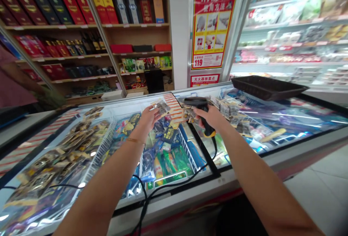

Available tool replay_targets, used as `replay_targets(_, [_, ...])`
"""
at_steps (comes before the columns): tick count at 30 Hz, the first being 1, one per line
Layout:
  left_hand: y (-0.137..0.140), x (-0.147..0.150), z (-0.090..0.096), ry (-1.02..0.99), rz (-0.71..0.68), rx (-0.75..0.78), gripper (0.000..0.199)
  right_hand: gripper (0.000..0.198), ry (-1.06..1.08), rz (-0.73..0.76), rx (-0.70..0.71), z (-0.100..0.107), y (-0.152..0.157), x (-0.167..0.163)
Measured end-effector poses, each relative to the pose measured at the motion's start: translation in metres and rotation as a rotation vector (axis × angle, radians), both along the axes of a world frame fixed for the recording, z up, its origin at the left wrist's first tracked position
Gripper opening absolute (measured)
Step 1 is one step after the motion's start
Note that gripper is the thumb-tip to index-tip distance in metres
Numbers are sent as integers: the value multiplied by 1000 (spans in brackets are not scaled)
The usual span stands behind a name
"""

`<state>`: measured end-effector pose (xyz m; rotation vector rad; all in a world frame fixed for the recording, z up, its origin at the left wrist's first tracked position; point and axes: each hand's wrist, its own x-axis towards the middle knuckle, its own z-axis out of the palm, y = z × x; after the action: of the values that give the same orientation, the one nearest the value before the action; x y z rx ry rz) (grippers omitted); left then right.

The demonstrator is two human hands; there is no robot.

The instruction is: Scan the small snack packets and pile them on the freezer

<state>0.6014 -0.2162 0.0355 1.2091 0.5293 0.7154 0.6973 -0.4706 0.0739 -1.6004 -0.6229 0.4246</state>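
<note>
Nearest you, a black cable (176, 184) trails over the front of the chest freezer (244, 173) and climbs to the grip of the barcode scanner (196, 101). Under the glass at the centre, green-wrapped ice creams (170, 161) lie at the near end of a white wire basket (187, 152). Farther in, your left hand (148, 120) is closed in a pinch on the near left side of a small clear packet (162, 108), held above the glass. Your right hand (210, 117) is wrapped around the scanner's grip. The governing relation: the packet lies to the left of the scanner, apart from it, with an orange-striped strip (175, 108) beyond and between. The scanner head's long axis runs roughly left to right, its nose toward the packet; the packet's own long axis cannot be told through the blur. Your left hand is the nearer to the packet. Similar packets (54, 160) are heaped at left on the glass. At far right rests a black tray (268, 86); beyond stands a red fire-hydrant poster (213, 25).
</note>
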Motion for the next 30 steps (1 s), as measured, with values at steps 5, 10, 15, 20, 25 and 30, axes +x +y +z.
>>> replay_targets(5, [-48, 84, 30, 62, -116, 133, 39, 23, -16, -292, -128, 8, -67, 55])
replay_targets(10, [-94, 153, 27, 112, -128, 174, 47, 24, 61, -356, -93, -7, -106, 83])
replay_targets(15, [-102, 166, 16, 180, -88, 310, 39, 22, 82, -313, -34, -13, -99, 72])
replay_targets(20, [-58, 120, 9, 186, 19, 417, 29, 21, 99, -201, -26, -14, -55, 46])
replay_targets(25, [29, 29, -8, 278, 296, 657, 35, 28, 91, -13, -20, -15, 7, 6])
replay_targets(30, [112, -79, -27, 636, 598, 883, 37, 30, 31, 153, 45, -16, 59, -35])
